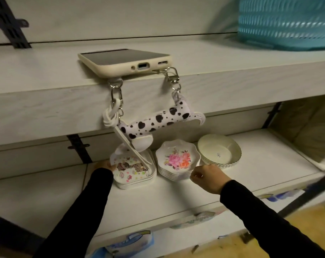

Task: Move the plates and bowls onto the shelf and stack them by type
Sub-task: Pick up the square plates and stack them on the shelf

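Three stacks stand side by side on the lower white shelf (176,198). On the left is a stack of square patterned plates (133,175), in the middle a stack of scalloped plates with a pink flower print (177,161), on the right a stack of round cream bowls (219,150). My left hand (104,165) touches the left edge of the top square plate. My right hand (209,176) hovers curled just right of the flower plates, in front of the bowls, with nothing seen in it.
A phone in a cream case (124,61) lies on the upper shelf, its spotted strap (154,121) hanging down in front of the square plates. A teal basket (286,21) stands at the upper right. Black wall brackets (79,148) sit behind the shelves.
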Motion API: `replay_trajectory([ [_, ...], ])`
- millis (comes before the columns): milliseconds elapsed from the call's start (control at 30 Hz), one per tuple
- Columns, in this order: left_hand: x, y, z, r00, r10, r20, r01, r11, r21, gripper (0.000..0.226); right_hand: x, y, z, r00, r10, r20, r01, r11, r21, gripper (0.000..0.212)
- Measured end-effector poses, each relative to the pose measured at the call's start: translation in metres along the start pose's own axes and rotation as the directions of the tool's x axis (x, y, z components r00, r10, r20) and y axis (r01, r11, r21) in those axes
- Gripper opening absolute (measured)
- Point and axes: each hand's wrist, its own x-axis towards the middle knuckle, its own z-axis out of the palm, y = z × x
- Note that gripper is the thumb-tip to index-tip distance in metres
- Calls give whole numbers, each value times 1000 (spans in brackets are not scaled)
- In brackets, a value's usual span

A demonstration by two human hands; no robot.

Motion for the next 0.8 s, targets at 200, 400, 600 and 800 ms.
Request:
replay_trajectory([
  [200,-14,-3,-2,995,76,-64,-62,981,186,46,-4,-1,2,999,-26,23,27,999,-36,30],
  [400,-77,-9,-8,971,213,-106,-191,964,188,23,-1,-20,5,989,-136,61,140,988,-67,28],
  [600,-143,-39,-6,963,201,-179,-192,979,68,33,0,-45,13,951,-282,127,296,949,-108,34],
  [800,-191,-91,-3,986,134,-104,-136,990,-19,28,-6,-77,25,885,-431,178,459,871,-174,38],
])
